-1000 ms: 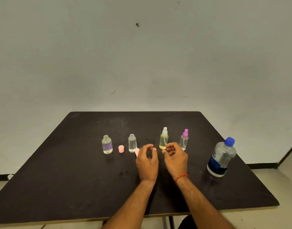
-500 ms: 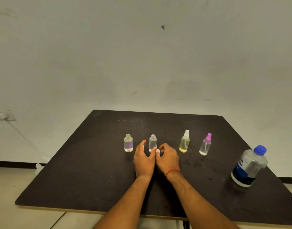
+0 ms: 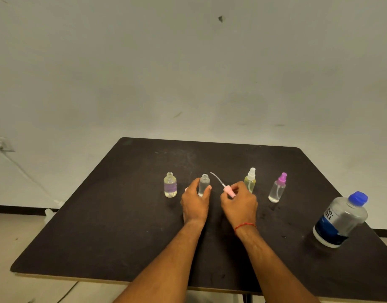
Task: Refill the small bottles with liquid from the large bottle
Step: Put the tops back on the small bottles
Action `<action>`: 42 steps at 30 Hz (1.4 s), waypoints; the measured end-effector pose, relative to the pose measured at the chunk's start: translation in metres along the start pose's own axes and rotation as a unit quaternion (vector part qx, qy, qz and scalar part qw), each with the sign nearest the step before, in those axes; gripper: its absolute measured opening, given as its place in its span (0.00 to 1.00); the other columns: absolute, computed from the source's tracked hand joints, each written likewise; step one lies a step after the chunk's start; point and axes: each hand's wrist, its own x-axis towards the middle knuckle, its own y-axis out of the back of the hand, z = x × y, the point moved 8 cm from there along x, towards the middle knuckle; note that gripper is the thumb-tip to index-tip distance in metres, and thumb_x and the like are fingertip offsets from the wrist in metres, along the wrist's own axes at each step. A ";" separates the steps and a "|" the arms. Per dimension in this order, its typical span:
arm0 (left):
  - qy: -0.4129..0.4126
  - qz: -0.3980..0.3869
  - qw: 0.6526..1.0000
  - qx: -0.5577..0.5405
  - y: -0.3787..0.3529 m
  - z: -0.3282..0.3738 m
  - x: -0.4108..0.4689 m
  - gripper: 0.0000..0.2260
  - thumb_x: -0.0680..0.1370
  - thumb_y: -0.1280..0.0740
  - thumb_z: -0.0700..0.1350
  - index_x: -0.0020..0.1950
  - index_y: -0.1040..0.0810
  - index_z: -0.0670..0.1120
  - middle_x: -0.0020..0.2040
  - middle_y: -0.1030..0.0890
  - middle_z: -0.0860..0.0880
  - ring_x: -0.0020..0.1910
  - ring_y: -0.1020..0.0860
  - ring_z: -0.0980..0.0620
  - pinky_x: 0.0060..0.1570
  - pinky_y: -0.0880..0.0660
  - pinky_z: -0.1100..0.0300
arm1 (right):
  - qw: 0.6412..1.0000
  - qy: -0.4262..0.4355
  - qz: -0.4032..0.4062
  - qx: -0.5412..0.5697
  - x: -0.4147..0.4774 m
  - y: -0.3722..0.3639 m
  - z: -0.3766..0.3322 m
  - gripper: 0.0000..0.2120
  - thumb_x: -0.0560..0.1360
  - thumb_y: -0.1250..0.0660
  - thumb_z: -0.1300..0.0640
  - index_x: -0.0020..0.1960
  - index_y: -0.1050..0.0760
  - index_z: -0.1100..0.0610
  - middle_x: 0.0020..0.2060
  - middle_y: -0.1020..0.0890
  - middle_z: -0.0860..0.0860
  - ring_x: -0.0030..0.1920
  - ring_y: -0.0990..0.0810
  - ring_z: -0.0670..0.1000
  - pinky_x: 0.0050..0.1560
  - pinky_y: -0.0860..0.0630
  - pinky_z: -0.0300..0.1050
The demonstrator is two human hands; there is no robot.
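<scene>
Several small bottles stand in a row on the dark table [image 3: 127,226]. My left hand [image 3: 194,204] wraps around an uncapped clear bottle [image 3: 204,185]. My right hand [image 3: 239,201] holds a pink spray cap [image 3: 229,191] whose thin tube points up and left. Left of them stands an open bottle with a purple label [image 3: 170,185]. On the right stand a yellow bottle with a white sprayer [image 3: 250,180] and a clear bottle with a purple sprayer [image 3: 278,189]. The large bottle with a blue cap [image 3: 341,219] sits capped at the far right.
A pale wall rises behind the table. A wall socket [image 3: 2,144] with a cable is at the left. A bit of pink shows just behind my left hand; I cannot tell what it is.
My hands have parted. The left hand has closed around the clear open bottle, and the right hand has lifted a pink spray cap with its tube. The view has shifted a little.
</scene>
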 end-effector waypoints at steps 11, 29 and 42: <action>-0.042 -0.002 0.999 -0.027 0.003 0.008 -0.007 0.15 0.77 0.25 0.48 0.63 0.20 0.51 0.55 0.19 0.58 0.55 0.22 0.57 0.57 0.23 0.58 | 0.990 0.138 -0.001 0.034 0.027 0.064 -0.059 0.08 0.72 0.26 0.61 0.51 0.17 0.55 0.40 0.19 0.44 0.41 0.21 0.43 0.44 0.29 0.27; -0.050 -0.077 0.995 -0.042 -0.009 0.011 -0.012 0.18 0.77 0.26 0.49 0.66 0.21 0.50 0.57 0.18 0.56 0.55 0.20 0.58 0.52 0.27 0.73 | 0.967 0.144 -0.205 -0.043 0.035 -0.008 -0.070 0.09 0.74 0.31 0.64 0.49 0.19 0.52 0.45 0.18 0.47 0.45 0.21 0.45 0.47 0.24 0.35; -0.045 -0.080 0.995 -0.036 -0.012 0.008 -0.011 0.11 0.79 0.28 0.47 0.60 0.19 0.49 0.48 0.17 0.54 0.48 0.19 0.56 0.53 0.37 0.82 | 0.981 0.078 -0.177 -0.018 0.034 -0.019 -0.055 0.29 0.68 0.23 0.45 0.64 0.31 0.50 0.45 0.20 0.47 0.46 0.20 0.47 0.49 0.21 0.42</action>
